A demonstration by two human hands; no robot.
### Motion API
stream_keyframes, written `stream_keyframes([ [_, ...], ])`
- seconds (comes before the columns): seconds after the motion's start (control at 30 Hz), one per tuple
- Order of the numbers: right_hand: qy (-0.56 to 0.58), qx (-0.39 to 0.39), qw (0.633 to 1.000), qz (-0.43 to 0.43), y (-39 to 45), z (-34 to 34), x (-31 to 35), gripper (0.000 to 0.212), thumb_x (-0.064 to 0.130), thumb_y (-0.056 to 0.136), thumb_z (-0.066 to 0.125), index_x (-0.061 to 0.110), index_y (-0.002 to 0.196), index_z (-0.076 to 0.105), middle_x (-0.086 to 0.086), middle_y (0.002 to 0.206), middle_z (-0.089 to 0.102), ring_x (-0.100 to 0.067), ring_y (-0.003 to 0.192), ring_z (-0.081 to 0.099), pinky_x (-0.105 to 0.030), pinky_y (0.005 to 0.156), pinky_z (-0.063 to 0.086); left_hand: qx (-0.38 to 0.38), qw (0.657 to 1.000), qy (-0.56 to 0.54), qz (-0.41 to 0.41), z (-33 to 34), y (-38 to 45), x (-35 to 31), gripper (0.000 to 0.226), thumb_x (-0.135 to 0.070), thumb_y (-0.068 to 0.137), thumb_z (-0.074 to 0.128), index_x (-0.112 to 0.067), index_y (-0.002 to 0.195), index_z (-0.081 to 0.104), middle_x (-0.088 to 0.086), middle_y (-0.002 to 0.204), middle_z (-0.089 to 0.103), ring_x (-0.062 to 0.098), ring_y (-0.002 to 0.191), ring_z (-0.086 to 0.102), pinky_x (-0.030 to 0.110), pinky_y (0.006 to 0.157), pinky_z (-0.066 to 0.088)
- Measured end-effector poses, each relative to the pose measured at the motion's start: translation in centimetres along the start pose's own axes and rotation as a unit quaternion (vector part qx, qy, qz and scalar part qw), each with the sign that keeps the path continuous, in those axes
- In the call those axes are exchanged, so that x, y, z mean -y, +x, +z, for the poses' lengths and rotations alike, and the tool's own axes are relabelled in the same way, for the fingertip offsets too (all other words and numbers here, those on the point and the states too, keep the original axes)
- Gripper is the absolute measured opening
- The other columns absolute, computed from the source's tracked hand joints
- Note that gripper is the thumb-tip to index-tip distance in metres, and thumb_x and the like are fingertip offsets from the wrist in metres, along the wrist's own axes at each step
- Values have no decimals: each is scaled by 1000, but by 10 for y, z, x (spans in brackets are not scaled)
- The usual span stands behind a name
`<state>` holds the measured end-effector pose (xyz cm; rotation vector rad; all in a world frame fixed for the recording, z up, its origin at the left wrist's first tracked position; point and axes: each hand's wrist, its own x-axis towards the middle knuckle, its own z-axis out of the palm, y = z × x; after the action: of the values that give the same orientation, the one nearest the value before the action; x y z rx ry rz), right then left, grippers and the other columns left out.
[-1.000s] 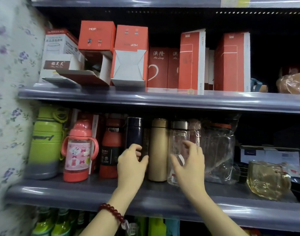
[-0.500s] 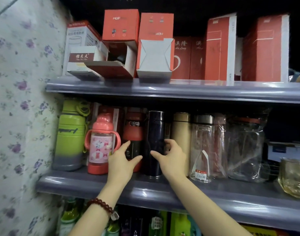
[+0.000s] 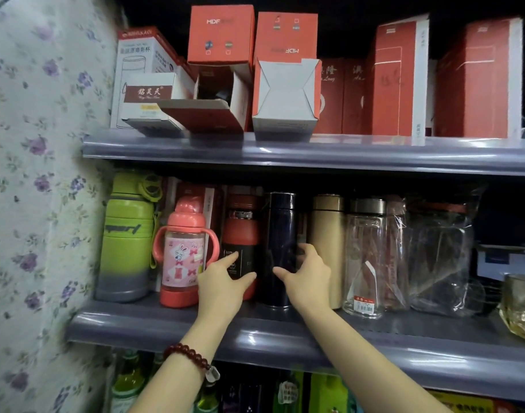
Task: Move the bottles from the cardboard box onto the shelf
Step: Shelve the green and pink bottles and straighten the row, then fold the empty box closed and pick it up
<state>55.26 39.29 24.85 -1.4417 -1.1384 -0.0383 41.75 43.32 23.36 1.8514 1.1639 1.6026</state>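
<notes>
Bottles line our shelf (image 3: 285, 338): our right hand (image 3: 307, 281) has fingers curled around the navy bottle (image 3: 279, 234); beside it, our left hand (image 3: 222, 283), fingers spread, touches the red bottle (image 3: 240, 234).

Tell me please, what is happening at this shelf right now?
A person is arranging bottles on the middle shelf. The right hand grips the dark blue flask, thumb in front and fingers behind it. The left hand is spread open against the red and black bottle beside it. Both bottles stand upright in a row between a pink child's bottle and a gold flask. No cardboard box with bottles is in view.
</notes>
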Motion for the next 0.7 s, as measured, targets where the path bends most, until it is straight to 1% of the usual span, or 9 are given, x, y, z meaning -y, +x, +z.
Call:
stream_keyframes([
  [0.13, 4, 20, 1000, 5, 0, -4, 3, 64, 15, 77, 77, 14, 134, 45, -6, 122, 63, -21, 110, 61, -21, 84, 44, -1, 1000, 3, -6, -2, -1, -5, 56, -28, 77, 74, -15, 129, 57, 6, 132, 58, 21, 126, 49, 32, 107, 36],
  [0.2, 3, 35, 999, 13, -1, -8, 5, 62, 14, 79, 75, 13, 133, 46, -7, 122, 63, -20, 107, 61, -21, 83, 45, 1, 1000, -2, 0, -4, -2, -7, 49, -28, 79, 73, -15, 124, 61, 5, 128, 61, 21, 119, 55, 32, 104, 41],
  [0.27, 4, 40, 999, 10, -2, -13, 8, 54, 16, 80, 74, 12, 128, 50, -6, 117, 63, -16, 97, 60, -19, 77, 46, -3, 1000, -7, 15, -7, -4, -10, 39, -27, 80, 71, -15, 117, 64, 3, 118, 65, 18, 105, 61, 28, 93, 46],
  [0.37, -2, 40, 999, -15, -8, -20, 15, 42, 21, 80, 73, 15, 118, 56, -2, 105, 62, -12, 87, 56, -9, 63, 37, -8, 999, -4, 42, -15, -5, -17, 24, -25, 82, 69, -16, 104, 68, -1, 100, 68, 11, 88, 63, 20, 78, 46],
  [0.43, 1, 49, 998, -31, -15, -24, 23, 35, 24, 81, 73, 16, 112, 60, 1, 97, 64, -10, 82, 58, -6, 60, 36, -10, 999, 2, 52, -22, -9, -23, 15, -23, 83, 67, -15, 95, 70, -4, 87, 69, 8, 81, 63, 13, 71, 45],
  [0.53, 23, 79, 995, -52, -31, -26, 36, 27, 25, 81, 71, 19, 106, 63, 9, 80, 67, 1, 75, 59, -4, 59, 37, -36, 998, 19, 53, -38, -22, -28, 7, -22, 85, 63, -21, 80, 68, -16, 69, 62, -2, 68, 58, 2, 56, 39],
  [0.6, 41, 102, 992, -67, -46, -22, 43, 19, 26, 81, 70, 22, 99, 65, 14, 69, 65, 6, 67, 59, -4, 57, 39, -60, 996, 46, 53, -52, -33, -28, 11, -21, 85, 62, -20, 78, 70, -18, 61, 59, -7, 62, 54, -3, 56, 36],
  [0.67, 67, 137, 986, -73, -65, -12, 49, 13, 25, 80, 70, 22, 93, 67, 12, 65, 65, 5, 63, 60, -7, 59, 42, -92, 991, 82, 47, -70, -49, -26, 12, -23, 84, 62, -19, 79, 73, -16, 58, 58, -5, 59, 54, -1, 57, 36],
  [0.7, 77, 159, 981, -75, -75, -6, 52, 11, 24, 80, 70, 21, 91, 68, 11, 66, 67, 3, 63, 61, -14, 63, 45, -107, 989, 96, 43, -80, -57, -24, 12, -23, 84, 63, -18, 79, 73, -14, 60, 60, 0, 59, 56, 3, 57, 38],
])
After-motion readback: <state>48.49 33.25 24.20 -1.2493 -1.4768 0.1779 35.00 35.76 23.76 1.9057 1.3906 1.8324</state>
